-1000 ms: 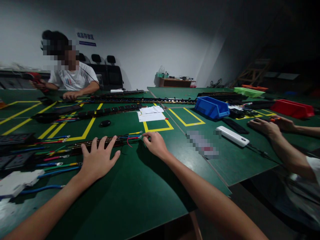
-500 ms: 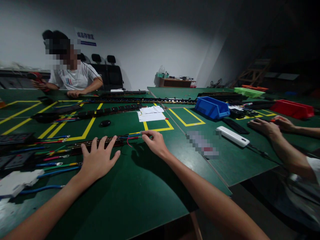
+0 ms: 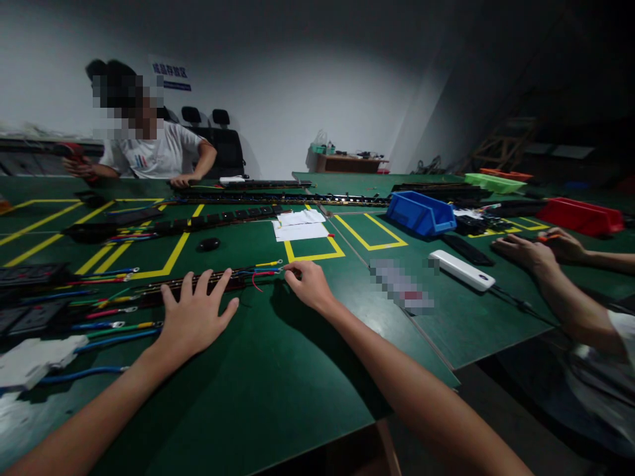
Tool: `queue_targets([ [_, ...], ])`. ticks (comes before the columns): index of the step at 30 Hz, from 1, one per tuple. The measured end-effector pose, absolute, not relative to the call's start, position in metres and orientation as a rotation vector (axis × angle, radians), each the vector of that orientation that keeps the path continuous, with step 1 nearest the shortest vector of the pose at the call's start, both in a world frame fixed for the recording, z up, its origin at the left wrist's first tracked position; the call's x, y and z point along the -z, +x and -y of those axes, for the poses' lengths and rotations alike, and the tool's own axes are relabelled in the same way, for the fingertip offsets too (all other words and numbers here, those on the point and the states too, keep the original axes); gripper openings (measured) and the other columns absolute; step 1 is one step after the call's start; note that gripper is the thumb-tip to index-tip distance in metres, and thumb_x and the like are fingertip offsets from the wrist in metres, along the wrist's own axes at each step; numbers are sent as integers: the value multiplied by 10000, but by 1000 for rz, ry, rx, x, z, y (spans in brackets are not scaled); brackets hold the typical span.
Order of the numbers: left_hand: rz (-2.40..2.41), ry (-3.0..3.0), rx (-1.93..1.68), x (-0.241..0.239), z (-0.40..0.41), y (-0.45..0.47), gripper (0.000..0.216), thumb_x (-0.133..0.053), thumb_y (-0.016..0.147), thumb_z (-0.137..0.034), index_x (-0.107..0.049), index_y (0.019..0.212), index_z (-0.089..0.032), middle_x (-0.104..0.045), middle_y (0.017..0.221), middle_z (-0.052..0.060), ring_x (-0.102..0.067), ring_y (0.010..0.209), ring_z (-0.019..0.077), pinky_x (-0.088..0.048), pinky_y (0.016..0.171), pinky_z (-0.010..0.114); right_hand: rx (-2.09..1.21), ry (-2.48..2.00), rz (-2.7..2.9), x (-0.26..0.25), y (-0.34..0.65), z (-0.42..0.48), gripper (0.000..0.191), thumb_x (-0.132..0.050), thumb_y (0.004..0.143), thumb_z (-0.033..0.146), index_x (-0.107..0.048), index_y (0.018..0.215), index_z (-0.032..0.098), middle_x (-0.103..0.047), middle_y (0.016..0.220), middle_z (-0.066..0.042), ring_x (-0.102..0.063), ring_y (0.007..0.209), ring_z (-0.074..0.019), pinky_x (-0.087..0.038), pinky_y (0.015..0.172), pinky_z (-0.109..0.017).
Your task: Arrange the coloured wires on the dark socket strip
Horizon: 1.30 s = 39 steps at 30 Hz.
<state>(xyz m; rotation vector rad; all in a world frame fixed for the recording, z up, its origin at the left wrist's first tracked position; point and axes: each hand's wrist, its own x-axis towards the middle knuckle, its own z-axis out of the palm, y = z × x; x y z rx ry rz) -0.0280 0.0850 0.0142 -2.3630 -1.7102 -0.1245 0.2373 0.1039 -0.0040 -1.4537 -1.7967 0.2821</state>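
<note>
My left hand (image 3: 196, 314) lies with spread fingers over a long black strip with wires (image 3: 153, 289) along it, holding it down flat. At the strip's right end, several thin wires with ring terminals stick out. My right hand (image 3: 307, 285) pinches at the tip of a blue wire (image 3: 265, 270); the exact contact is partly hidden by the fingers. Just behind it a yellow-green wire (image 3: 268, 264) ends freely in a ring terminal. A red wire (image 3: 266, 273) lies beside the blue one, and a thin red lead curls down below.
Black socket units (image 3: 37, 317) and lugged cables lie left, by a white connector block (image 3: 37, 360). Ahead are white papers (image 3: 300, 228) and a black mouse (image 3: 208, 244). A blue bin (image 3: 421, 215) and white power strip (image 3: 461, 271) lie right. Co-workers sit across and at right.
My right hand has let go of the yellow-green wire's tip and shifted slightly right and down to the blue wire. My left hand stays put. The co-worker across moved a hand rightward.
</note>
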Motion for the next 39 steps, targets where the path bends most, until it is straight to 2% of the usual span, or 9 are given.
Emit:
queue_targets([
  [6,1710,-2358,118,-14,-85,-28,761,-240,978,-628,-291,1633,-244,-406,1601,228,-340,1449,517,-223,1067,829,-237,-1518,1891,6,238,-105,249,-590,904,212,-812,1015,191,-791,995,-85,-672,933,-234,-474,858,-328],
  [15,1737,-2375,140,-13,-85,-29,769,-268,970,-639,-303,1630,-246,-403,1611,213,-324,1458,521,-194,1087,826,-371,-1238,1684,-5,231,-97,253,-578,920,219,-791,1056,212,-776,1020,-52,-676,909,-184,-497,869,-308],
  [18,1722,-2361,136,-13,-84,-29,768,-261,973,-633,-300,1631,-240,-405,1606,221,-329,1455,519,-195,1084,826,-357,-1163,1698,-7,229,-95,264,-582,923,230,-783,1091,194,-767,1039,-70,-670,932,-188,-494,878,-313],
  [26,1719,-2354,120,-14,-84,-27,772,-249,971,-634,-305,1630,-235,-410,1598,230,-339,1446,526,-210,1068,834,-193,-1395,1811,-1,237,-100,223,-593,919,229,-808,968,199,-773,943,-76,-654,902,-212,-459,872,-324],
  [33,1704,-2365,133,-14,-85,-29,778,-239,971,-644,-296,1632,-238,-413,1597,230,-342,1445,531,-209,1066,838,-210,-1497,1922,1,240,-103,266,-572,934,255,-824,875,196,-794,898,-83,-671,834,-219,-443,781,-308],
  [39,1724,-2357,119,-15,-84,-28,774,-250,970,-636,-307,1629,-234,-413,1598,230,-341,1447,527,-213,1072,829,-290,-1334,1745,-4,236,-100,253,-565,926,239,-812,970,206,-787,951,-59,-682,845,-195,-487,821,-306],
])
